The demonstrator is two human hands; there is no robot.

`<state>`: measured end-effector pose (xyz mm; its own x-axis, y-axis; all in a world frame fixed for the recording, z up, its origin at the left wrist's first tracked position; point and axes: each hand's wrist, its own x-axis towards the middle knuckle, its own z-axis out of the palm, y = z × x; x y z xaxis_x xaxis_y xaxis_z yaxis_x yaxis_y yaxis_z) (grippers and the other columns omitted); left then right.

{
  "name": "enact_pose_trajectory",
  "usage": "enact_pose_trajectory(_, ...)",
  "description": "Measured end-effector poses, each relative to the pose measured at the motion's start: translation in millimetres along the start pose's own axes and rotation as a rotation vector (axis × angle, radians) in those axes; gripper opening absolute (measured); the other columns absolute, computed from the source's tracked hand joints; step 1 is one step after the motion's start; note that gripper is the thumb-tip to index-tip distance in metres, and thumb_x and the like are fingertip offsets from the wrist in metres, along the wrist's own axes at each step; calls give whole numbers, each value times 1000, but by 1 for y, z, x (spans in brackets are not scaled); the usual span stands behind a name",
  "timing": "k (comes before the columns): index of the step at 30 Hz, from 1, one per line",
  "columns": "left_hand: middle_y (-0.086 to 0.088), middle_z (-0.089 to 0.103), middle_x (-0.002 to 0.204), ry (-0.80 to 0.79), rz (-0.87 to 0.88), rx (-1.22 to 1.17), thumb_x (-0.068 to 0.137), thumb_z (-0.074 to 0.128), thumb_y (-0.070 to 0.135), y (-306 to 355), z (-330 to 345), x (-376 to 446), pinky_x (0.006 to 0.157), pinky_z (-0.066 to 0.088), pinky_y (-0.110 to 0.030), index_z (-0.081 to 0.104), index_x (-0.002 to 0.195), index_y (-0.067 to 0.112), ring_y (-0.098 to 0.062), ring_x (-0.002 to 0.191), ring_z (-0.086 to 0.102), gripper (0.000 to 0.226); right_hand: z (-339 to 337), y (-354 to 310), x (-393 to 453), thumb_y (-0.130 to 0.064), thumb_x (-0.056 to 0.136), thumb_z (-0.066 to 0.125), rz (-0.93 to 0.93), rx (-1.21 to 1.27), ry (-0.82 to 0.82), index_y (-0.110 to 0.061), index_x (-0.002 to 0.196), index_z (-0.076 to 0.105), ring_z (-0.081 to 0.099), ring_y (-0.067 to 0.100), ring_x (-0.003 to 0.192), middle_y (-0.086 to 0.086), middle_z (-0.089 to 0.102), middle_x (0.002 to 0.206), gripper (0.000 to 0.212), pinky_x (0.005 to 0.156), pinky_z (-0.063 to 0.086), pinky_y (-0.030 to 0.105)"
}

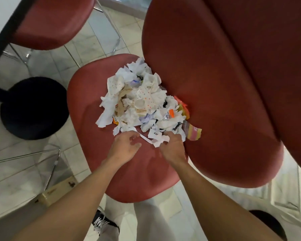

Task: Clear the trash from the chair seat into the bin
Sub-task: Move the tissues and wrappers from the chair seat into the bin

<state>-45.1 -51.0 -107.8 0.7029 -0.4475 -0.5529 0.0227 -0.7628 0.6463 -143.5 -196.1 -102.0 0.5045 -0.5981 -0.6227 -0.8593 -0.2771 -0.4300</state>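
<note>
A heap of trash (141,100), made of crumpled white tissues, torn paper and coloured wrappers, lies on the red chair seat (87,119) against the backrest. My left hand (125,146) hovers at the heap's near edge with loosely curled fingers, beside a thin white paper strip (144,137), and holds nothing. My right hand (172,146) sits at the near right edge, its fingers curled round white paper scraps (161,140). The round black bin (33,108) stands on the floor left of the chair.
The chair's red backrest (215,84) rises on the right. A second red chair (49,23) with chrome legs stands at the far left under a dark-edged table (9,26). A cardboard piece (57,190) lies on the tiled floor; my shoe (102,221) is below.
</note>
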Motion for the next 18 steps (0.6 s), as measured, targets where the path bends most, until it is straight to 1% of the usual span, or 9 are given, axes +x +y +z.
enact_pose_trajectory(2,11,62,93,-29,11,2,79,71,18,8,14,12,82,47,-25,70,102,25,-12,87,60,24,-2,11,13,-16,83,59,67,0,48,-22,132,51,55,34,109,14,43,127,50,89,45,34)
enact_pose_trajectory(4,15,59,93,-64,30,-2,80,70,17,12,32,26,85,46,-27,68,105,23,-12,94,58,26,-2,26,26,-18,83,59,124,-5,66,-25,137,45,54,36,113,14,39,137,56,89,45,36)
enact_pose_trajectory(6,8,58,103,-88,26,26,80,72,20,12,49,39,91,46,-30,64,117,22,-15,102,56,38,0,40,39,-19,85,59,157,-8,72,-28,140,41,53,37,115,13,34,143,59,90,45,36)
enact_pose_trajectory(8,-1,57,117,-104,41,61,81,73,22,11,63,51,94,44,-29,58,127,20,-19,110,54,49,4,51,50,-22,87,59,194,16,51,-32,143,36,50,37,118,16,38,138,61,94,43,36)
enact_pose_trajectory(10,-4,54,130,-134,55,73,82,71,21,9,75,60,95,39,-26,53,133,18,-22,118,50,54,10,58,57,-25,89,60,208,50,14,-33,145,35,50,36,120,16,44,132,62,96,42,36)
enact_pose_trajectory(11,-4,54,132,-149,53,85,83,70,21,8,81,65,96,38,-27,52,133,18,-23,120,49,53,13,61,61,-25,88,60,204,68,7,-32,144,37,50,34,120,16,48,131,61,96,42,35)
enact_pose_trajectory(14,-8,65,115,-124,39,106,84,67,16,4,91,73,90,41,-26,64,119,16,-25,107,58,35,19,63,67,-19,87,61,181,112,36,-23,135,52,52,30,121,13,56,129,48,98,42,32)
enact_pose_trajectory(17,-4,71,101,-80,33,110,86,61,8,6,89,69,76,35,-11,72,102,11,-18,96,63,20,21,64,62,-16,87,61,186,166,95,-17,121,63,57,25,117,7,63,125,34,95,41,25)
enact_pose_trajectory(18,-4,72,95,-62,47,101,87,60,8,7,85,66,71,33,-9,73,98,9,-18,92,64,17,19,63,58,-16,88,61,192,188,115,-17,118,65,59,24,115,6,64,123,30,93,41,23)
